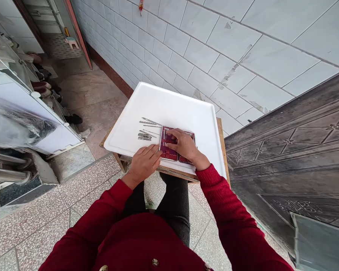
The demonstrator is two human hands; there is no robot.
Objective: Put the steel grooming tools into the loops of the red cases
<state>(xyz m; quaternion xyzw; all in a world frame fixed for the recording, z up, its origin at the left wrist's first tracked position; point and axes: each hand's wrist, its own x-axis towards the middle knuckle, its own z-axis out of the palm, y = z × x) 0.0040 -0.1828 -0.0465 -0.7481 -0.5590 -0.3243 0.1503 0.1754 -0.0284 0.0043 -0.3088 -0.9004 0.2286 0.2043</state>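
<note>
White tabletop (172, 103) bears an open, red-lined case (170, 153) beneath the right hand (184, 143), whose grip I cannot tell.

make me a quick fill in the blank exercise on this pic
The loose metal tools lie to the ____ of the open case in the picture. The hand reaching over the case's inside is the person's ____ one. The tabletop is coloured ____. The wall is covered with ____.

Missing words: left; right; white; tiles.
</note>
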